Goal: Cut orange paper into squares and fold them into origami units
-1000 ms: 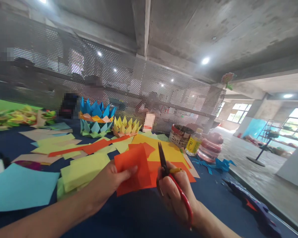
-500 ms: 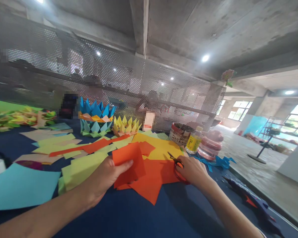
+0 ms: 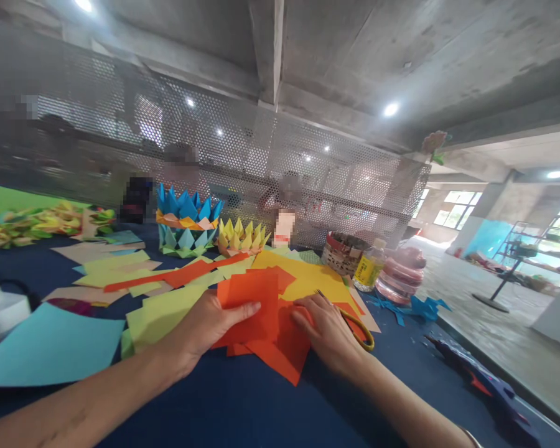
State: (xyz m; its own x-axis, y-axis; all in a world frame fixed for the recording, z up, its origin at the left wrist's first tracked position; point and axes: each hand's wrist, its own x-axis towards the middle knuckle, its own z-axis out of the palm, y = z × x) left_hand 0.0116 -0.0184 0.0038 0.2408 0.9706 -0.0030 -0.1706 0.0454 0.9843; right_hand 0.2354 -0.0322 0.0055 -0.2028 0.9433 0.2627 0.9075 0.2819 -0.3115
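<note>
Pinched in my left hand [image 3: 217, 320] are orange paper pieces [image 3: 249, 298], roughly square, held upright with the thumb across the front. My right hand [image 3: 329, 326] is just right of them, palm down over orange paper sheets [image 3: 282, 354] on the table. Its fingers are stretched and the thumb stands apart; nothing shows in its grasp. Scissors [image 3: 363, 330] lie partly under that hand, one handle loop out to the right and the tips beyond the fingers. Yellow paper [image 3: 308, 274] is spread behind the hands.
Folded paper crowns, blue [image 3: 186, 205] and yellow [image 3: 242, 236], stand at the back. A woven basket [image 3: 343, 252], a labelled bottle [image 3: 368, 266] and a pink container [image 3: 399, 277] are at right. A glue gun [image 3: 488, 386] lies near the right edge. Blue paper [image 3: 56, 345] is at left.
My right hand has let go of the scissors and moved left toward the orange paper. My left hand still holds the orange pieces, turned more flat to view.
</note>
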